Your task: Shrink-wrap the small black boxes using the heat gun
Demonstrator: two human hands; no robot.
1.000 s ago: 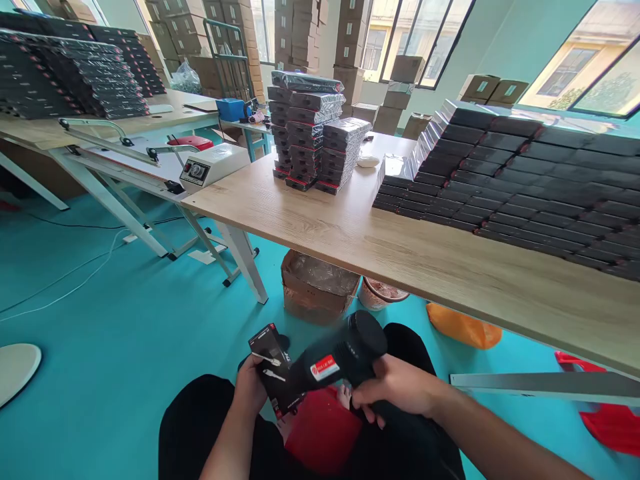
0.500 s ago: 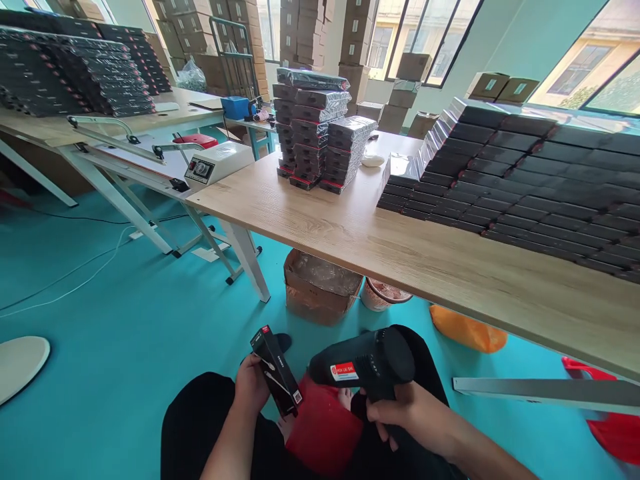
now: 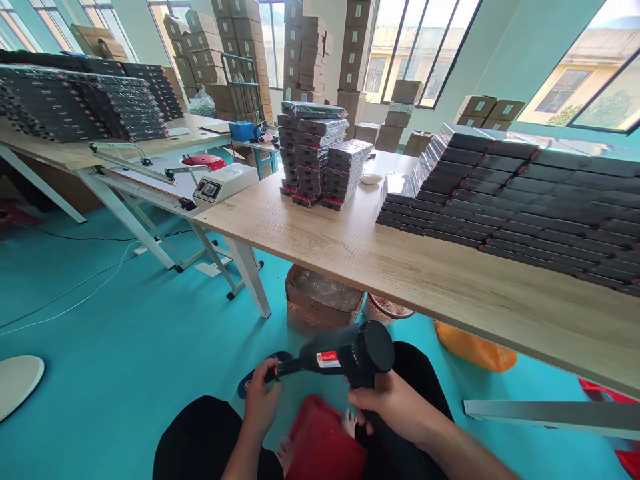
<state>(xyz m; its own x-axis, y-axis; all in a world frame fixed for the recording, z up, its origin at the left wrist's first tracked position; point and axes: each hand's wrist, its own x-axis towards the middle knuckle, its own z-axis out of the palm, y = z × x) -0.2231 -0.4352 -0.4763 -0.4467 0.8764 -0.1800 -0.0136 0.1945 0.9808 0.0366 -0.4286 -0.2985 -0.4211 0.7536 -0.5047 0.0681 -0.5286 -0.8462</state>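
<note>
My right hand (image 3: 383,400) is closed around the handle of a black hair dryer (image 3: 350,350) with a red and white label, held level with its front end toward the left. My left hand (image 3: 264,393) is closed on a slim black box (image 3: 289,367), now seen nearly edge-on, right by the dryer's front end. Whether the two touch I cannot tell. Below the dryer, a red surface (image 3: 327,443) lies between my legs.
Ahead is a wooden table (image 3: 320,230) with stacked film-wrapped black boxes (image 3: 310,157) and a larger stack (image 3: 525,200) at right. A cardboard box (image 3: 320,310) of clear film and a bin (image 3: 385,310) stand under it. A sealing machine (image 3: 225,183) is at left.
The black box has turned from showing its printed face to nearly edge-on and has risen slightly. The hair dryer has moved left toward it. My view has tilted up a little.
</note>
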